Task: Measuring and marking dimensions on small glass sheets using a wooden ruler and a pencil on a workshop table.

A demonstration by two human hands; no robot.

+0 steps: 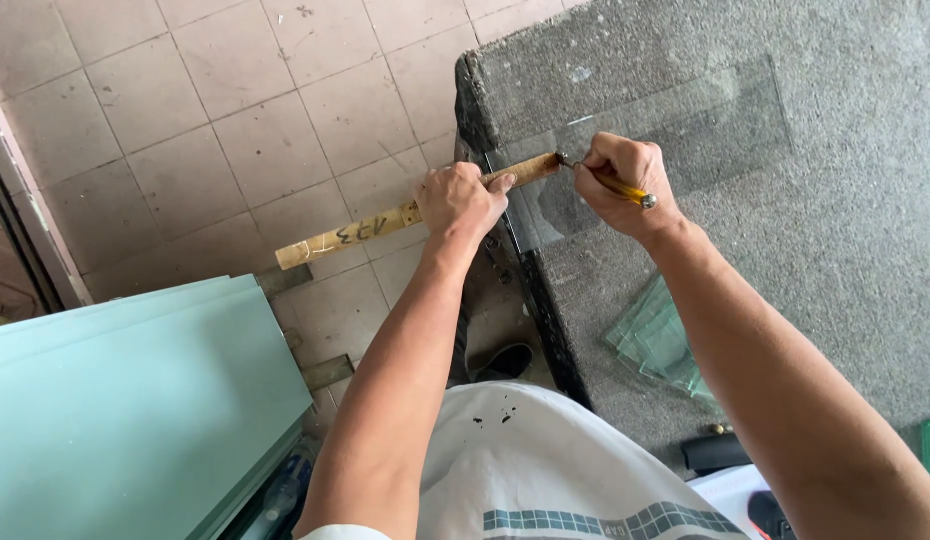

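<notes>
White apron front (545, 460) nearest the lens, both forearms reaching out over it.

Left hand (460, 198) clamped down on wooden straightedge (385, 225), fingers curled over it, pinning it across clear glass sheet (665, 130). Straightedge overhangs table edge toward tiled floor (235, 100), far end well off the table.

Right hand (615, 180) pinching yellow-handled glass cutter (613, 183) between fingers and thumb, cutter head tight against straightedge at near-left part of the sheet.

Glass lying flat on grey carpeted table (835, 250), close to the corner, one part poking past the table's left edge.

Progress, as a judgement: setup done, meaning sheet laid, rule aligned and tool seated. Score line itself not discernible on the clear glass; cannot tell how much is scored. No separated piece visible off this sheet.

Edges and room:
- Table edge directly under the left hand, drop to floor beside it.
- Stack of small glass offcuts (660, 340) near right forearm, sharp corners toward the elbow path.
- Large pale green panels (135, 400) leaning low left, well apart from the work.
- Open carpet beyond and right of the sheet, plenty of room there.
</notes>
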